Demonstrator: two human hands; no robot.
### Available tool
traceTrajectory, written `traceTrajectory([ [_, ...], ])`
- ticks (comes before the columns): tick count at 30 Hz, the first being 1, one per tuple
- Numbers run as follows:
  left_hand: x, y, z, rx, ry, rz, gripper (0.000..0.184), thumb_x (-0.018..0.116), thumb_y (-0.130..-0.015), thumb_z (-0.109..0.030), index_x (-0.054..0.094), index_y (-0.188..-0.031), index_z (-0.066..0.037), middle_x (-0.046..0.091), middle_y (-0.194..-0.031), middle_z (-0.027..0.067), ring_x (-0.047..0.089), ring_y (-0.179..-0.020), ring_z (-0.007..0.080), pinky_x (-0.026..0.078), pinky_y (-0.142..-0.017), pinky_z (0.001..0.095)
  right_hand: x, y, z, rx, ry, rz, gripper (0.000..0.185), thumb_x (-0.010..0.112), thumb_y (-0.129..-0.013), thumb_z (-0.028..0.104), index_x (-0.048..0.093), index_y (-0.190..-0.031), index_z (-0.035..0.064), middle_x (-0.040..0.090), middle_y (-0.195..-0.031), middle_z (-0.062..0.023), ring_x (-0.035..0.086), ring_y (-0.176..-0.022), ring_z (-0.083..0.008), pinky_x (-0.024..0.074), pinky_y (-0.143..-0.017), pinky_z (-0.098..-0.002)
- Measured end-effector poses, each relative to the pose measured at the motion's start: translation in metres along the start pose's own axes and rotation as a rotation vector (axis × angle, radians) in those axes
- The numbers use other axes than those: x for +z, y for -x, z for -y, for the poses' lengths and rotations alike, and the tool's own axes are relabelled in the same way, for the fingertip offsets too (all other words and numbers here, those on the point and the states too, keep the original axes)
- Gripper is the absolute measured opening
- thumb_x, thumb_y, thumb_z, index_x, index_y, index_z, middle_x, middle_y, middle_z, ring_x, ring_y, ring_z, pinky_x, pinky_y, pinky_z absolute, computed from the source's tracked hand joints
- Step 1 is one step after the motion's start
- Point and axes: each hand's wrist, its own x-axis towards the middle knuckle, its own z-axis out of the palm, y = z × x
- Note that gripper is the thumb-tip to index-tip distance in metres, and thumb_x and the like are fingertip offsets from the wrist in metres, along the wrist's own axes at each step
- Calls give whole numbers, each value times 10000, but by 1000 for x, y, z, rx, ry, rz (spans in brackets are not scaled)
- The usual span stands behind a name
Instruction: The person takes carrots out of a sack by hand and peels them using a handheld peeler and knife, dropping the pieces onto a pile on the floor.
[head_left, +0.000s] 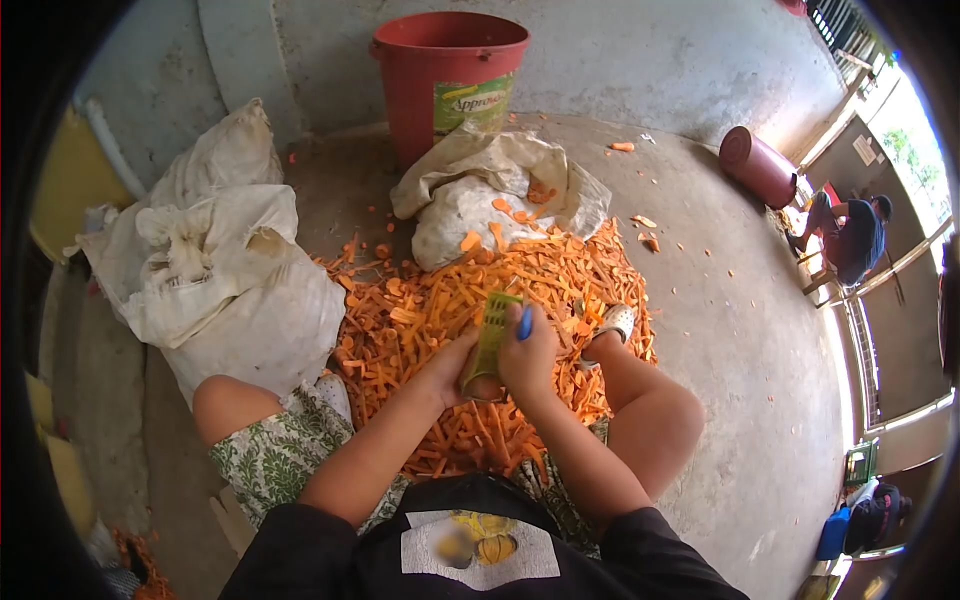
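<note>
A flat, yellow-green tool with rows of slots (490, 335) stands tilted between the person's two hands, above the near middle of a broad heap of orange, strip-shaped pieces (420, 318). The right hand (530, 352) is clamped on the tool's right side, with a small bright-blue part (525, 322) showing beside its fingers. The left hand (452, 368) is at the tool's lower left, its fingers partly hidden behind it; I cannot tell exactly what they grip. A brownish, blurred piece (484, 387) shows at the tool's lower end, between the hands. The heap lies on a grey concrete floor (740, 370) between the person's bent legs, with a white clog (619, 320) at its right edge. A crumpled off-white woven sack (455, 215) lies against the heap's far side, a few orange pieces on it. Just beyond stands a tall red plastic bucket (408, 90) with a green-and-yellow label (475, 103). Bulging white woven sacks (255, 315) rest at the heap's left. Far right, a dark-red cylindrical barrel (760, 168) lies on its side, near another person in dark clothing (862, 240), who sits bent over. Scattered orange bits dot the floor right of the heap.
</note>
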Motion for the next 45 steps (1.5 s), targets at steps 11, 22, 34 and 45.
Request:
traceTrajectory([
  [11,18,14,10,-132,-165,-35,389,372,-908,-338,466,-1094,-11,586,-857,129,606,-718,198,517,-620,334,-28,-78,-91,205,262,-330,284,427,-881,212,519,-728,-9,505,-557,-160,497,-487,-260,374,-479,-369],
  [22,22,7,2,31,24,-150,301,365,-899,-321,534,-886,-73,592,-747,43,589,-587,141,481,-453,262,0,6,5,-62,202,51,91,543,-764,81,481,-789,18,524,-613,-201,525,-577,-377,395,-510,-421],
  [34,2,4,6,-2,-201,48,446,332,-912,-379,463,-1065,18,584,-832,144,612,-693,206,516,-610,315,-27,-74,-67,335,87,-271,267,444,-875,213,537,-766,-12,516,-578,-111,473,-487,-227,363,-480,-352],
  [45,-3,-1,5,83,-61,-26,297,401,-885,-337,532,-978,-88,595,-830,43,589,-683,135,495,-562,284,3,1,-2,25,198,67,116,560,-730,70,492,-811,20,531,-638,-213,528,-619,-401,397,-537,-442],
])
